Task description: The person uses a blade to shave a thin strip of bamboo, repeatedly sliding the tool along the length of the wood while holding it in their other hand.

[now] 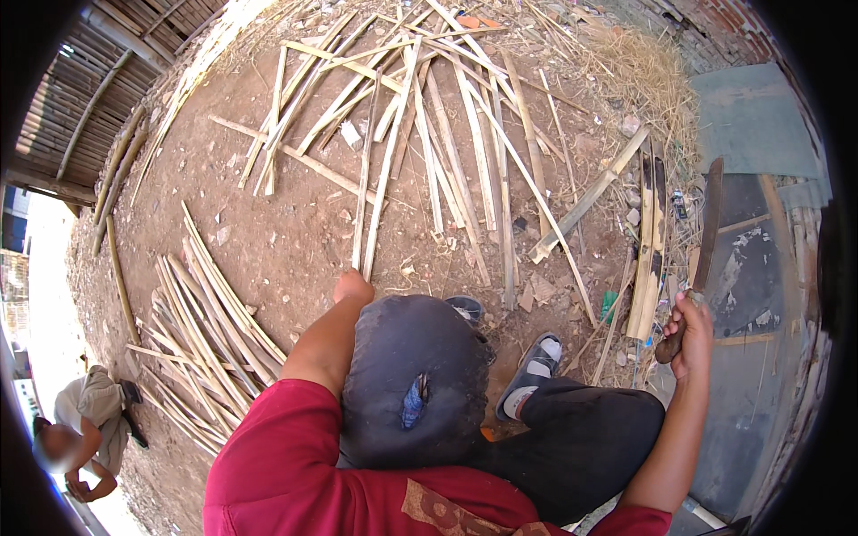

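Note:
My right hand (690,332) is wrapped round the wooden handle of a machete (711,214), its long dark blade pointing up and away at the right. In front of my bent left knee, my left hand (354,287) is closed at the near ends of two split bamboo strips (391,170). These strips run away from me into a loose, criss-crossed heap of bamboo strips (465,134) on the dirt. The fingers of my left hand are partly hidden by the back of the hand.
A bundle of bamboo strips (201,322) lies at the left. Thicker split bamboo pieces (647,255) lie near the machete, beside dark sheets (737,268) at the right. Dry straw (639,80) covers the far right. Another person (94,420) is at the far left.

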`<act>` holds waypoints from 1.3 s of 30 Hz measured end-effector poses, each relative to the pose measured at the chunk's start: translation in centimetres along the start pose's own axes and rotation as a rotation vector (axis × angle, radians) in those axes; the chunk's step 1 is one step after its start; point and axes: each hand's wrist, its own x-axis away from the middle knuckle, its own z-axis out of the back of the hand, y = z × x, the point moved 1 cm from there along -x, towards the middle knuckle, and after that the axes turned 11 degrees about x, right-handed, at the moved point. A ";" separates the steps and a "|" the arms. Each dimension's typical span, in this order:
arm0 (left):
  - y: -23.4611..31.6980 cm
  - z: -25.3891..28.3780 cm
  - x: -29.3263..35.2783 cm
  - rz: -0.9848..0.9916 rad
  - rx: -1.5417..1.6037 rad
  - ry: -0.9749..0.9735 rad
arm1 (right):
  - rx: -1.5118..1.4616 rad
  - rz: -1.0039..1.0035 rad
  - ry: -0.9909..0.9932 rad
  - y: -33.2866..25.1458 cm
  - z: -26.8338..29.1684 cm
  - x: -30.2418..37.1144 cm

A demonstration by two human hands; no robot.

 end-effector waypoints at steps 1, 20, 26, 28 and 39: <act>0.3 0.2 0.1 0.011 0.022 -0.008 | 0.020 0.006 -0.009 -0.3 -0.4 0.1; -5.5 9.0 7.0 -0.061 0.298 0.309 | 0.204 0.238 -0.147 -3.9 -6.7 1.9; -11.2 15.8 18.2 -0.153 0.172 0.498 | 0.404 0.409 -0.297 -4.8 -7.7 3.3; -11.8 17.7 22.5 -0.210 0.179 0.566 | 0.474 0.531 -0.329 -5.2 -8.4 4.5; -7.0 17.6 39.5 -0.562 0.291 0.420 | 0.977 1.417 -0.331 -9.0 -11.6 14.0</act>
